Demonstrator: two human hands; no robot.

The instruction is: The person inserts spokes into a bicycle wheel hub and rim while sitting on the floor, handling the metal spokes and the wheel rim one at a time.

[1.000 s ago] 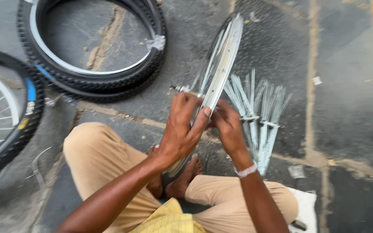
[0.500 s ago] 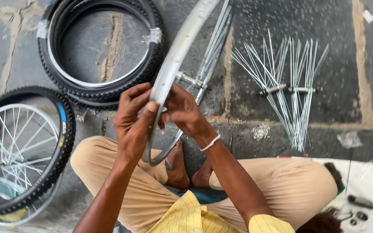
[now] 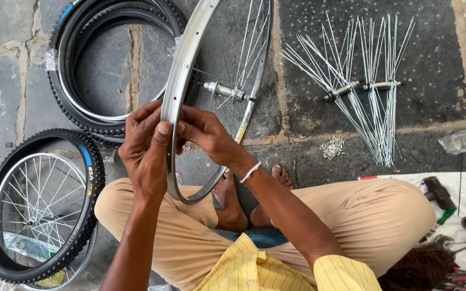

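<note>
We hold one silver wheel rim [image 3: 182, 70] on edge above our crossed legs — left hand [image 3: 145, 153] curled round its outer band with the thumb pressed on the metal, right hand [image 3: 203, 131] pinching the same band from the inner side, its hub [image 3: 225, 90] and loose spokes hanging within. On the stone floor [image 3: 6, 81] we note: stacked black tyres [image 3: 82, 116] beyond the left hand, a built tyred wheel [image 3: 39, 207] at left, two spoked hubs [image 3: 360, 86] fanned out at right — small nipples [image 3: 333, 148] heaped near them.

Shiny metal rim [image 3: 175, 97], matt rubber tyres [image 3: 66, 102]
</note>
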